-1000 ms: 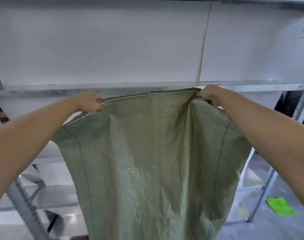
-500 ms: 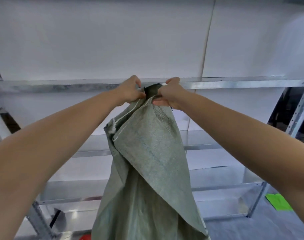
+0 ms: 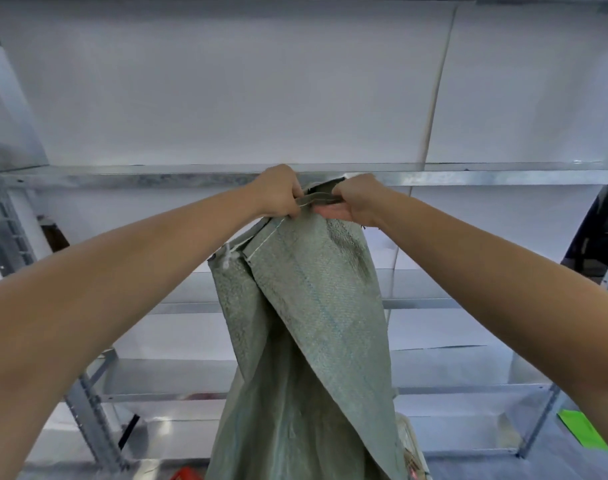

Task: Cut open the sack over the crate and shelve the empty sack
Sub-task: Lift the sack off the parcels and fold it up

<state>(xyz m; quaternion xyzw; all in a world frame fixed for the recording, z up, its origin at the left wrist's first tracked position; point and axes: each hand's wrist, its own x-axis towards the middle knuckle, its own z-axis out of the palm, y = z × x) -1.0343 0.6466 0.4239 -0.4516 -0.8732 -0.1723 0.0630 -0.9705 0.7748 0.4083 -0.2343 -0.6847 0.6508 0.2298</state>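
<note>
Since a second ago the two hands have come together: the sack's top edge, then stretched wide between them, is now gathered into a folded bunch, much as half a second ago.

Left hand (image 3: 278, 192) clenched on the bunched top edge of the green woven sack (image 3: 306, 323), knuckles up. Right hand (image 3: 359, 199) just beside it, fingers curled over the same edge, palm side partly showing below. Hands near each other, a short strip of folded fabric between them.

Sack held up in front of a metal shelf rail (image 3: 122, 176), at about its height. It hangs limp and folded lengthwise, one flap lapping diagonally over the rest. White stitched seam and a loose thread end (image 3: 228, 259) show at upper left of the fold.

Galvanised shelving unit (image 3: 88, 420) behind, several levels, white panels at back. Bit of red crate (image 3: 186, 475) at bottom edge, beside the sack's lower end. Green sheet (image 3: 581, 433) on the floor at lower right.
</note>
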